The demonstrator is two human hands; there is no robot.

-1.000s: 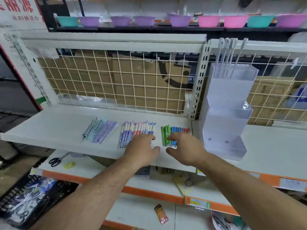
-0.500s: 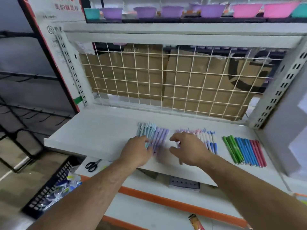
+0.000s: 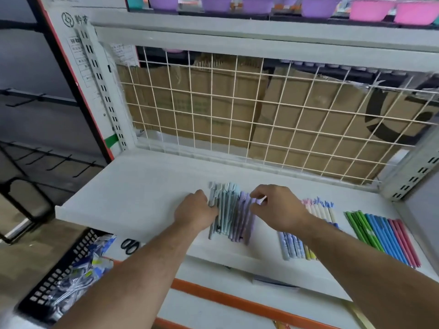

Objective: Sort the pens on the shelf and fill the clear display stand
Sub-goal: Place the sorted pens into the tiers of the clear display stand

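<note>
The pastel pens [image 3: 231, 210] lie side by side in a flat batch on the white shelf [image 3: 133, 195]. They are slim matt barrels, grey-blue on the left and lilac on the right, with their rounded cap ends pointing toward the back. My left grip [image 3: 197, 213] sits at the batch's left edge, fingers curled over the outermost grey barrels and clamped on them. My right grip [image 3: 278, 207] is at the lilac side with bent fingers touching the caps. That spot is blurred, and I cannot tell whether thumb and finger pinch a pen or only rest there.

Just to the right lies a second batch, the white pens [image 3: 319, 210], thin pale sticks with pink and blue tips, partly under my right forearm. Farther right, the bright pens [image 3: 380, 236] form a neat slanted row of glossy green, blue and pink.

The shelf is smooth painted metal with a raised front lip. Behind it stands a cream wire grid [image 3: 237, 110] of square cells, with creased brown cardboard [image 3: 209, 96] showing through. Above sit round plastic bowls [image 3: 316, 7] in purple and pink. On the lower shelf lie black-handled scissors [image 3: 129, 245], and beside them is a black perforated basket [image 3: 54, 281].
</note>
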